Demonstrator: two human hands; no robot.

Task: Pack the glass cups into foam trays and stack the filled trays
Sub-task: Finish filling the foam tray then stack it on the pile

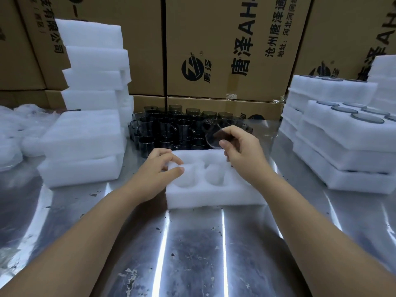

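My left hand [158,168] curls over the left rim of an empty foam tray [214,196] at the middle of the shiny metal bench [192,243], thumb and fingers pinching the foam. My right hand [242,151] holds a tilted glass cup [213,140] between thumb and fingers, above the tray's far right corner. Just behind the tray crowd the dark waiting cups [169,127]. A leaning tower of empty trays [94,82] stands left, filled trays [342,136] are stacked right, and cardboard boxes [214,50] wall the back.
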